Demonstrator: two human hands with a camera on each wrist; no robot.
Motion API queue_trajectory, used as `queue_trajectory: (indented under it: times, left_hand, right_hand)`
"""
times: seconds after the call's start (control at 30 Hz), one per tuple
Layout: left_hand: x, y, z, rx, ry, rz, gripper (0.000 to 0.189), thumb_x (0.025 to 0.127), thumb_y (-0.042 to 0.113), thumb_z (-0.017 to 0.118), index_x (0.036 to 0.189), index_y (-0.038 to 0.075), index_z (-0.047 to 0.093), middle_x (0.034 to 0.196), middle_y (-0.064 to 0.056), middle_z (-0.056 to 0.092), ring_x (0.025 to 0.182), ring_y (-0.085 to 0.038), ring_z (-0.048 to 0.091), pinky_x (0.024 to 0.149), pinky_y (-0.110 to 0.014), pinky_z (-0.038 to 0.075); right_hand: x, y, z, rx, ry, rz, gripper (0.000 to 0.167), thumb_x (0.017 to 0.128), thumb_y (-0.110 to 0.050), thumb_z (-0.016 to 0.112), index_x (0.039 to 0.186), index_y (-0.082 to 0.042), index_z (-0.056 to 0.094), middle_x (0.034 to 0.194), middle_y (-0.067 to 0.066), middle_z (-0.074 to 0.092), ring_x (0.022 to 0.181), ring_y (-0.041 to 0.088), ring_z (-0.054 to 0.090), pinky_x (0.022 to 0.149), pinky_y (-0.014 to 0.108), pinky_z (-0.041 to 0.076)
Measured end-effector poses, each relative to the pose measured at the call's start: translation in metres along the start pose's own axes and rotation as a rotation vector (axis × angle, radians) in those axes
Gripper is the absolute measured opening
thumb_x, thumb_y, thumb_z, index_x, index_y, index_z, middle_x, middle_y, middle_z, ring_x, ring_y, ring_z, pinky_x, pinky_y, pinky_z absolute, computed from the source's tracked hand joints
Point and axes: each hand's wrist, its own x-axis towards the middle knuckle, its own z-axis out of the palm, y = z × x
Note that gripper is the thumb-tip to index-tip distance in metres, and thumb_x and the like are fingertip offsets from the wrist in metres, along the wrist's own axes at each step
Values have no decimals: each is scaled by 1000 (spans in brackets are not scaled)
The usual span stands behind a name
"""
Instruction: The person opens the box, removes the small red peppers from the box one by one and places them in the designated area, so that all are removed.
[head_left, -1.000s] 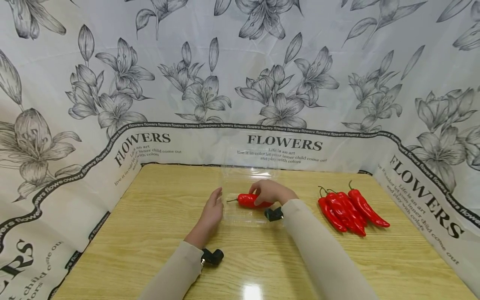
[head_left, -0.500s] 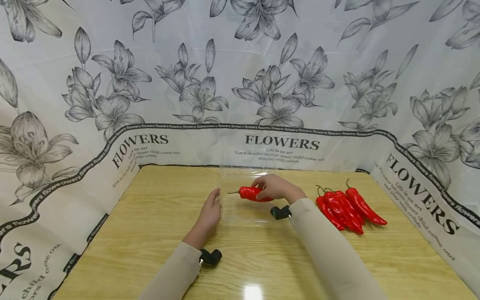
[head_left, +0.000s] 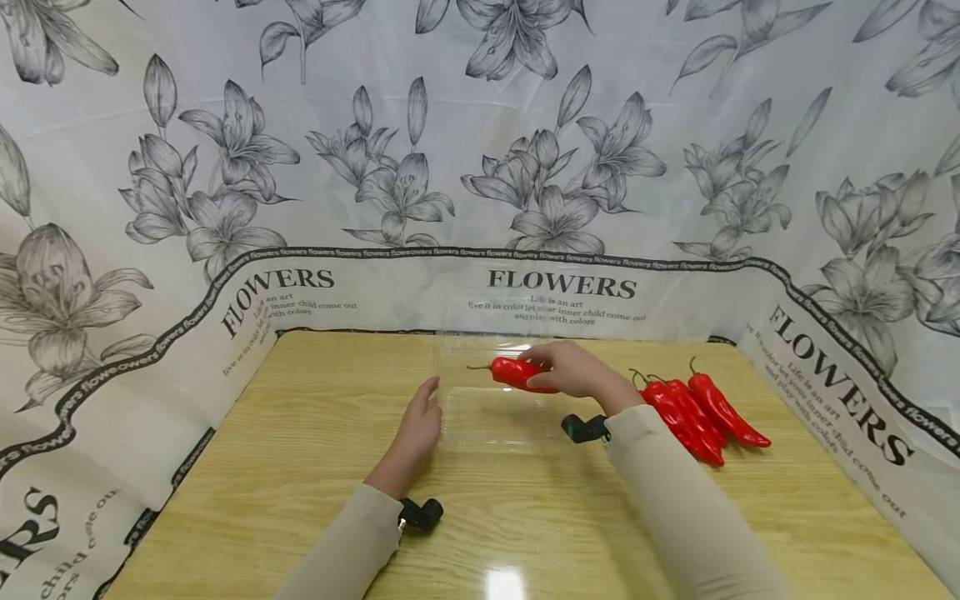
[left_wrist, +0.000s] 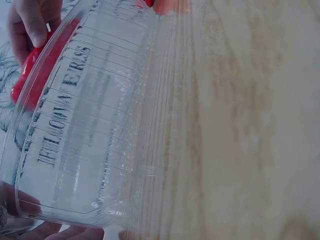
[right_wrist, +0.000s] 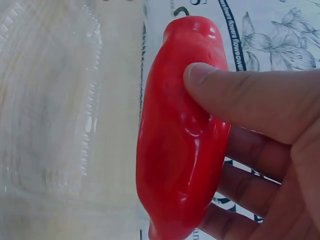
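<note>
My right hand [head_left: 573, 369] pinches a red pepper [head_left: 513, 372] between thumb and fingers, with its thin green stem pointing left. In the right wrist view the thumb presses on the near face of the pepper [right_wrist: 182, 130], and the fingers lie behind it. Below and in front is a clear plastic clamshell box [head_left: 495, 417]; its raised lid [head_left: 491, 321] stands at the back. At the box's left side is my left hand [head_left: 415, 429], fingers extended along the wall. The left wrist view shows its fingertips [left_wrist: 65, 233] by the plastic, partly cut off by the frame.
Several more red peppers [head_left: 693, 412] lie in a bunch on the right of the wooden table [head_left: 322, 417]. A flower-printed cloth [head_left: 405, 192] encloses the table at the back and sides. Black cameras sit on both wrists.
My right hand has lifted the red pepper from over the box, moving it back and slightly right. The left hand stays beside the box.
</note>
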Motion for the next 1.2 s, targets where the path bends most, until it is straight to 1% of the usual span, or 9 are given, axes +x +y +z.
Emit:
queue_trajectory:
  times: [0.1, 0.2, 0.4, 0.5, 0.83, 0.97, 1.03, 1.2]
  left_hand:
    - [0, 1, -1, -5, 2, -2, 54, 101, 11, 31, 154, 19, 23, 160, -11, 24, 146, -35, 25, 117, -55, 23]
    - [0, 1, -1, -1, 2, 14, 54, 101, 10, 30, 154, 16, 23, 160, -12, 24, 146, -37, 25, 117, -56, 23]
    - [-1, 0, -1, 5, 0, 25, 54, 102, 10, 31, 155, 14, 22, 160, -14, 24, 146, -37, 24, 117, -56, 23]
    - [0, -1, -1, 9, 2, 27, 54, 102, 10, 31, 155, 15, 22, 159, -15, 25, 146, -36, 24, 117, -56, 24]
    - [-2, 0, -2, 5, 1, 3, 54, 102, 12, 30, 155, 18, 23, 159, -15, 25, 147, -36, 24, 117, -56, 23]
    - [-2, -1, -2, 19, 0, 12, 54, 101, 11, 30, 155, 18, 23, 159, -15, 26, 146, -35, 25, 117, -56, 24]
    - [-1, -1, -2, 23, -1, 17, 54, 101, 11, 30, 154, 17, 23, 159, -15, 26, 146, -36, 25, 117, -56, 24]
    - [0, -2, -3, 33, -3, 29, 54, 102, 10, 31, 154, 14, 23, 158, -17, 26, 146, -38, 25, 116, -56, 24]
  right_hand:
    - [-6, 3, -5, 3, 20, 6, 43, 89, -24, 68, 131, -18, 61, 122, 5, 67, 105, 22, 60, 94, 45, 50]
    - [-14, 7, -9, -10, 56, 1, 45, 89, -26, 67, 132, -18, 60, 122, 6, 67, 105, 22, 61, 93, 45, 50]
    - [-29, 20, -16, -30, 136, -52, 43, 90, -26, 68, 131, -14, 62, 121, 7, 68, 101, 22, 62, 87, 43, 51]
    - [-37, 26, -19, -28, 159, -58, 43, 90, -25, 67, 131, -13, 62, 122, 8, 67, 101, 23, 62, 86, 43, 52]
    - [-67, 53, -30, -34, 209, 63, 52, 92, -31, 65, 139, -13, 53, 130, 13, 62, 108, 30, 60, 89, 48, 52]
    - [-78, 61, -34, -27, 229, 100, 55, 92, -32, 65, 141, -11, 51, 130, 16, 62, 108, 32, 59, 88, 49, 52]
    - [-84, 65, -36, -23, 241, 109, 56, 92, -32, 65, 142, -10, 50, 129, 18, 62, 107, 33, 60, 87, 49, 53]
    - [-97, 78, -40, -19, 278, 114, 55, 94, -31, 63, 142, -9, 48, 130, 20, 60, 106, 35, 60, 89, 52, 51]
